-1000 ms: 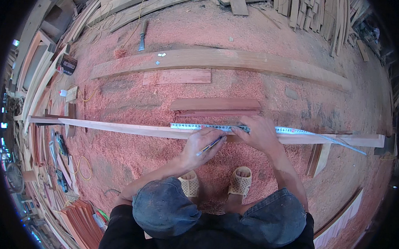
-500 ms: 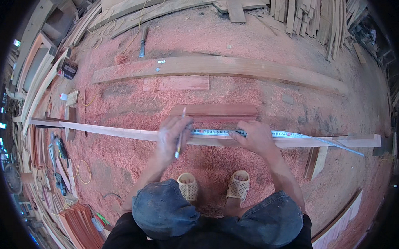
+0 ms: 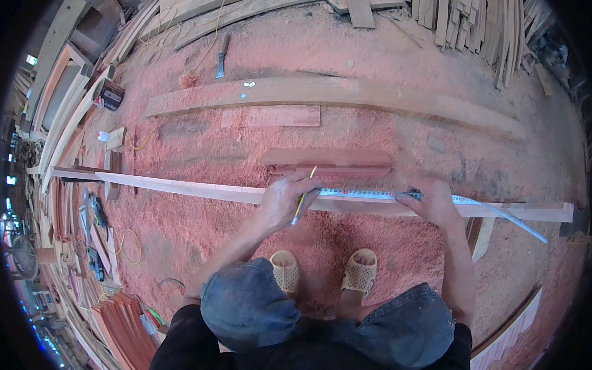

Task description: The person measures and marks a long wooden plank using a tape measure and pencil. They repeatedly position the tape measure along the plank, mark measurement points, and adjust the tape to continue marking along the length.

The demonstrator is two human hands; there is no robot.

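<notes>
A long pale wooden strip (image 3: 204,190) runs crosswise in front of me. Along its right half lies a steel tape measure's blade (image 3: 361,194), its far right end angling off the strip toward me. My left hand (image 3: 283,204) is closed around a yellow pencil (image 3: 300,207), which slants up between the fingers. That hand rests over the strip at the blade's left end; whether it also pinches the blade is hidden. Farther right, my right hand (image 3: 437,202) grips the tape blade against the strip, thumb pointing left.
Beyond the strip lie a reddish board (image 3: 326,160), a thin plank (image 3: 272,116) and a long thick beam (image 3: 338,93). A chisel (image 3: 221,57) is farther back. Power tools (image 3: 98,214) and stacked red slats (image 3: 123,329) are at left. Pink shavings cover the floor.
Both hands have moved right along the strip, the right hand farther, so more tape shows between them. The pencil has travelled with my left hand. The whole view has shifted slightly.
</notes>
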